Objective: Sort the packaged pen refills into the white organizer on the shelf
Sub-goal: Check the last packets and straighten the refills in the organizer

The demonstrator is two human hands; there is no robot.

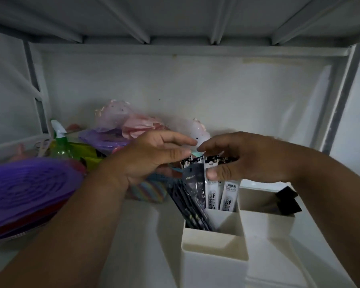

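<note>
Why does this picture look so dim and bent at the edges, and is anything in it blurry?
Head view: the shelf interior is dim and bluish-grey, with no glare; the wide lens bows the shelf frame and stretches both forearms; the left hand and right hand are slightly soft; print on the white refill packs is hard to read; the purple plates at the left edge are smeared.

The single head-worn camera is looking forward and down, close above the white organizer (214,246) on the shelf.
</note>
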